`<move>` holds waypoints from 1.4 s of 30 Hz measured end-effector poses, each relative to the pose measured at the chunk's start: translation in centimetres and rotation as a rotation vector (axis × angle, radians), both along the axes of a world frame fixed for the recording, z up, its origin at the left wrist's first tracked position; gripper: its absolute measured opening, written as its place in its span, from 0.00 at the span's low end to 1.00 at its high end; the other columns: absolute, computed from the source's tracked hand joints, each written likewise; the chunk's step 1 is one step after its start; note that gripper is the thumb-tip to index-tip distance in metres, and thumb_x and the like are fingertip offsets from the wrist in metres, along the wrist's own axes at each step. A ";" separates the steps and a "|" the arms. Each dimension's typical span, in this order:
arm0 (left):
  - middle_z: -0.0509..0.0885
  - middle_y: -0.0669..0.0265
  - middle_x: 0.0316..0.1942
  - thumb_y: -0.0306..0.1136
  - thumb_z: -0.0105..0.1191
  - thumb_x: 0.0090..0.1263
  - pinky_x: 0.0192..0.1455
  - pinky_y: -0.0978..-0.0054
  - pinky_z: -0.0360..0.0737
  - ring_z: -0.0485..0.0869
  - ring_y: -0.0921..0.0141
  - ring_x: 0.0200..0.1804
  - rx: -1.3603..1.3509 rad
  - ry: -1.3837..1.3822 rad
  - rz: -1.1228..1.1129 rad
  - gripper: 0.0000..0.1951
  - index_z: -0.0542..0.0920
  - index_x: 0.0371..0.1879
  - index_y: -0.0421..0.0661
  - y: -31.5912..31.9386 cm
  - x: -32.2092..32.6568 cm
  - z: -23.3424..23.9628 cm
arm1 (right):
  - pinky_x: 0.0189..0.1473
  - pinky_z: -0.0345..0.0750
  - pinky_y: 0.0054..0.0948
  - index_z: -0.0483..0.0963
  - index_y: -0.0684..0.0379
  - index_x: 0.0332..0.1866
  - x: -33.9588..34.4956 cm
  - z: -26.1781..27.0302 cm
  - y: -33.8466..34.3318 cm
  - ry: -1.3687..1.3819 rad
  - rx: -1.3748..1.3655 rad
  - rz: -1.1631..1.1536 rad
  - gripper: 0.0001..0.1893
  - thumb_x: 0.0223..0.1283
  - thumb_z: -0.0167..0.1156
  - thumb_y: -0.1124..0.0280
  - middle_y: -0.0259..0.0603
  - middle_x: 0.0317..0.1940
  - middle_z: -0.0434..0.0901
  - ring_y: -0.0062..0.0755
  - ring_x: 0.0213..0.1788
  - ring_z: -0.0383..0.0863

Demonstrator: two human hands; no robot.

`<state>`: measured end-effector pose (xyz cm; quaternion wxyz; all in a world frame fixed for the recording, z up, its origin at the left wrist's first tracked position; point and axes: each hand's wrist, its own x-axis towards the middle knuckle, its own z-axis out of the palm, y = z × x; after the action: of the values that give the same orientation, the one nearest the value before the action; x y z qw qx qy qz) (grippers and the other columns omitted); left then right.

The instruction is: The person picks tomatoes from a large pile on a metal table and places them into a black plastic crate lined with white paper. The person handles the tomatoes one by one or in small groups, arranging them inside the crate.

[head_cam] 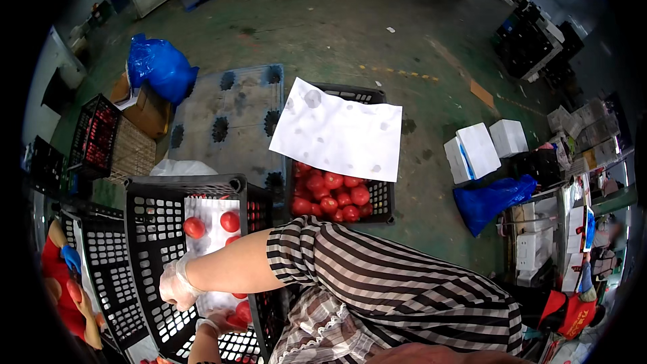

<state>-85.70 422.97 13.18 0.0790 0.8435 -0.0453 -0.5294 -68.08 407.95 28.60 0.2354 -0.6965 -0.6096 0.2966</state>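
Note:
A tall black plastic crate (136,242) stands before me, with white paper (202,207) and several red tomatoes (230,221) inside. My right hand (179,283), in a clear plastic glove, is over the crate with fingers curled; its palm is hidden. Lower down, my left hand (217,319), its wrist edged by a clear glove, has its fingers around a tomato (236,321) beside another tomato (243,310). Beyond my right forearm, a second black crate (381,202) holds many tomatoes (328,205), partly covered by a spotted white sheet (338,136).
A grey-blue plastic pallet (242,106) lies beyond the crates. Blue bags (159,68), a cardboard box (146,111) and another crate of red produce (93,136) are at left. White foam boxes (477,151) stand at right. A co-worker (60,283) in red holds a tomato at far left.

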 end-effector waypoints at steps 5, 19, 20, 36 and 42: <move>0.79 0.59 0.62 0.68 0.67 0.41 0.72 0.57 0.62 0.70 0.55 0.69 -0.006 0.048 -0.193 0.41 0.83 0.55 0.57 0.0 -1.9 -3.7 | 0.47 0.81 0.42 0.85 0.50 0.40 -0.1 -0.2 0.1 0.031 0.081 0.009 0.13 0.51 0.64 0.57 0.40 0.37 0.87 0.43 0.44 0.86; 0.85 0.60 0.53 0.72 0.66 0.41 0.65 0.69 0.73 0.80 0.59 0.60 0.019 0.312 -0.256 0.44 0.83 0.54 0.52 -3.7 0.0 -1.4 | 0.54 0.79 0.40 0.84 0.48 0.49 0.8 -0.3 -0.2 0.000 -0.077 0.049 0.19 0.57 0.61 0.51 0.36 0.47 0.86 0.39 0.53 0.83; 0.86 0.65 0.51 0.66 0.68 0.47 0.64 0.67 0.74 0.82 0.61 0.56 0.046 0.361 -0.272 0.39 0.81 0.57 0.54 -4.1 0.5 -1.2 | 0.54 0.79 0.41 0.84 0.48 0.49 0.8 -0.4 -0.1 -0.010 -0.074 0.053 0.19 0.57 0.61 0.51 0.36 0.47 0.86 0.39 0.53 0.83; 0.85 0.73 0.51 0.51 0.72 0.56 0.66 0.73 0.69 0.79 0.71 0.57 -0.088 0.562 0.150 0.30 0.82 0.57 0.53 -5.1 1.5 2.0 | 0.53 0.79 0.43 0.84 0.48 0.50 0.6 -1.9 0.6 -0.061 -0.122 0.065 0.20 0.55 0.61 0.52 0.38 0.48 0.85 0.40 0.53 0.83; 0.86 0.72 0.49 0.52 0.69 0.59 0.57 0.72 0.76 0.80 0.73 0.53 -0.091 0.598 0.359 0.30 0.81 0.59 0.54 0.9 -0.7 -1.6 | 0.46 0.82 0.43 0.85 0.50 0.41 0.7 -1.7 0.7 -0.082 0.015 0.099 0.17 0.49 0.64 0.53 0.41 0.36 0.87 0.44 0.42 0.86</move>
<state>-86.37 423.89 11.59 0.2179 0.6414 0.1052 -0.7281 -67.40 408.69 26.90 0.2007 -0.6752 -0.6546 0.2746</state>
